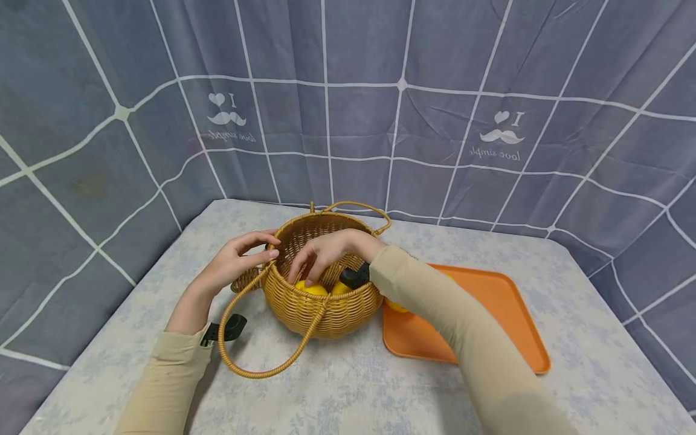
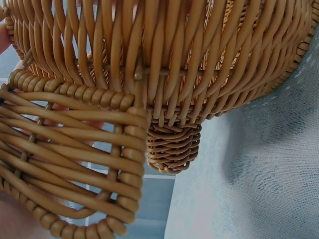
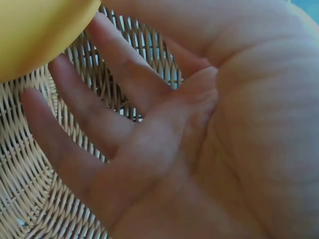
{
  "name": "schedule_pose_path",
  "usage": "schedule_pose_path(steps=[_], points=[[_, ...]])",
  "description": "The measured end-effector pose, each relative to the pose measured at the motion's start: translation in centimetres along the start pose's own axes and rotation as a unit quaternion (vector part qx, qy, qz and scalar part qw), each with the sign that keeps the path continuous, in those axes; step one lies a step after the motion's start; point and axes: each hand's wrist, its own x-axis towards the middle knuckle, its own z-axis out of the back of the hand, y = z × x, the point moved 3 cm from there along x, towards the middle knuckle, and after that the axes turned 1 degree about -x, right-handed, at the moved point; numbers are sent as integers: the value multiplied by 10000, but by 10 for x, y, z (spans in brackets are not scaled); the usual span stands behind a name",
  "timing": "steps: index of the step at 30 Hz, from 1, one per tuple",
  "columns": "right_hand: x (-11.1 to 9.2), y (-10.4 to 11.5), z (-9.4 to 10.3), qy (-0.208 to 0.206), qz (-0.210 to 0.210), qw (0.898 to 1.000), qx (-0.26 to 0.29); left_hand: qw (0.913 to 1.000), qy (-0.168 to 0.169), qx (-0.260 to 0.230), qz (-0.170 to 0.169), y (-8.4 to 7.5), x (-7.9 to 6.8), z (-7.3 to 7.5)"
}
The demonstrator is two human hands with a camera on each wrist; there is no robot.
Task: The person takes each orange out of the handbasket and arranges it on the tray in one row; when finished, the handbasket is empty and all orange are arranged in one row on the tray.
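A round wicker basket (image 1: 321,317) stands on the table, and woven strands fill most of the left wrist view. My left hand (image 1: 231,263) grips its left rim with thumb and fingers. In the left wrist view, a flat woven flap (image 2: 75,149) hides much of that hand. Reaching inside the basket, my right hand (image 1: 326,251) curls its fingers round a smooth, round yellow fruit (image 1: 312,289). The right wrist view shows fingertips against this yellow fruit (image 3: 40,35), partly out of frame. A second yellow fruit (image 1: 341,288) lies beside it in the basket.
An orange tray (image 1: 497,296) lies right of the basket, partly under my right forearm. Another yellow fruit (image 1: 396,306) sits at its left side. One basket handle (image 1: 261,374) droops towards the front; the other handle (image 1: 361,204) rises behind. A grey checked curtain (image 1: 359,121) surrounds the table.
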Motion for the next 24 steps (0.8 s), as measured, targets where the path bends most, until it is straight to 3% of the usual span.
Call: schedule_pose_path(steps=[10, 19, 24], points=[[-2, -3, 4, -37, -74, 9999, -131, 10000, 0, -42, -34, -2, 0, 0], [-4, -7, 6, -611, -1039, 9922, 310, 10000, 13, 2, 18, -2, 0, 1], [-4, -8, 6, -686, -1125, 9908, 304, 10000, 13, 2, 3, -1, 0, 1]])
